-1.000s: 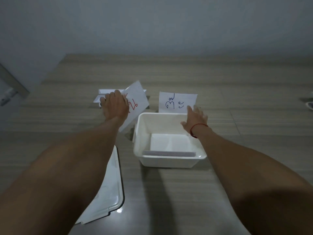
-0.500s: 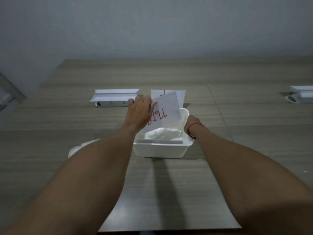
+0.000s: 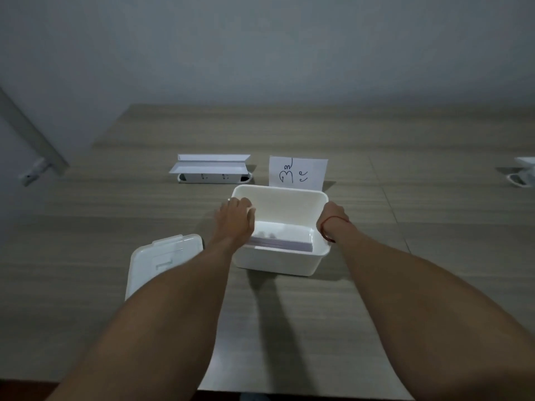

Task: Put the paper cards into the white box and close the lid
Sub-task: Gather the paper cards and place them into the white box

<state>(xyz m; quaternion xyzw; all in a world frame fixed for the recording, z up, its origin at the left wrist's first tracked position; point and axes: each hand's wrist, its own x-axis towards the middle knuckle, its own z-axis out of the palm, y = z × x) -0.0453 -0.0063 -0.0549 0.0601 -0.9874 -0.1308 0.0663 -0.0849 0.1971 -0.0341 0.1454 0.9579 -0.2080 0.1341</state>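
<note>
The white box (image 3: 279, 261) stands open in the middle of the wooden table. Paper cards (image 3: 285, 240) lie flat inside it against the near wall. My left hand (image 3: 236, 219) reaches over the box's left rim, fingers bent down inside; whether it touches the cards is hidden. My right hand (image 3: 333, 217) rests on the right rim, wearing a red wrist string. One card with blue writing (image 3: 298, 172) stands upright just behind the box. The white lid (image 3: 157, 263) lies flat to the left, partly under my left forearm.
A white card holder (image 3: 212, 168) lies behind and left of the box. A white object (image 3: 524, 172) sits at the table's far right edge. A grey wall runs along the back of the table (image 3: 434, 285).
My left hand carried the red-lettered card from the left over the box and lowered it inside; the card is no longer in my hand. My right hand moved to the box's right rim.
</note>
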